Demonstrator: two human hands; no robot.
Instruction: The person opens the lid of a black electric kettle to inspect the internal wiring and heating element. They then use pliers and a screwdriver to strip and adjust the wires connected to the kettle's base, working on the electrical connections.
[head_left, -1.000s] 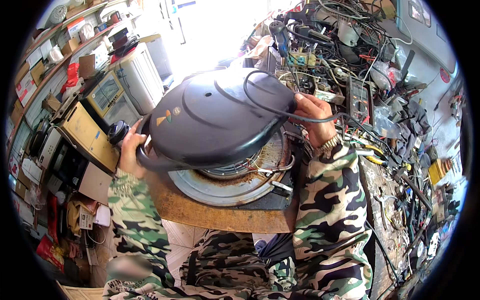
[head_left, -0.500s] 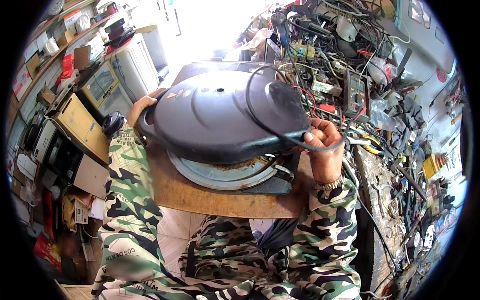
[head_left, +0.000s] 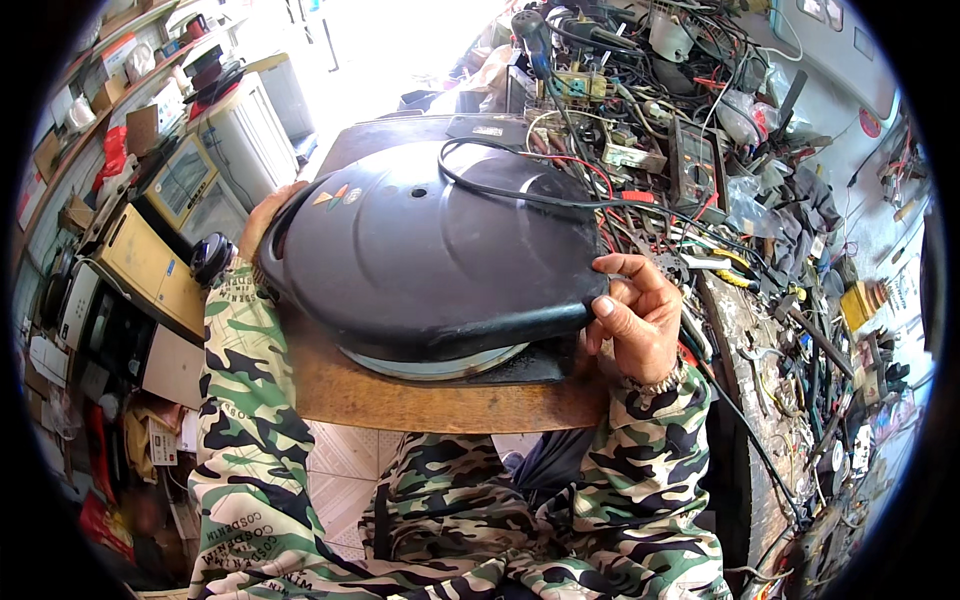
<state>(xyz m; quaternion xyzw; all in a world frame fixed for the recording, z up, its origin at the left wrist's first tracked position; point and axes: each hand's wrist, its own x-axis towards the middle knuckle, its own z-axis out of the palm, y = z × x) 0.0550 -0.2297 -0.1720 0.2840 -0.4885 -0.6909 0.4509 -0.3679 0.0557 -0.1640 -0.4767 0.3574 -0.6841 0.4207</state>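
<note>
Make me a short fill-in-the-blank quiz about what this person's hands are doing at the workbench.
1. Both hands grip a large, round, ____ cover.
2. The right hand holds its rim on the side nearest the cluttered ____ of wires and tools.
3. A black ____ lies looped across the top of the cover.
4. The left hand is mostly ____ behind the cover's far edge.

Missing words: black; bench; cable; hidden

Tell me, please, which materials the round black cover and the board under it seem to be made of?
Round black cover: probably painted or coated metal, perhaps plastic; smooth, semi-gloss, with pressed ridges. Board: wood, brown and matt, with worn, stained edges.
</note>
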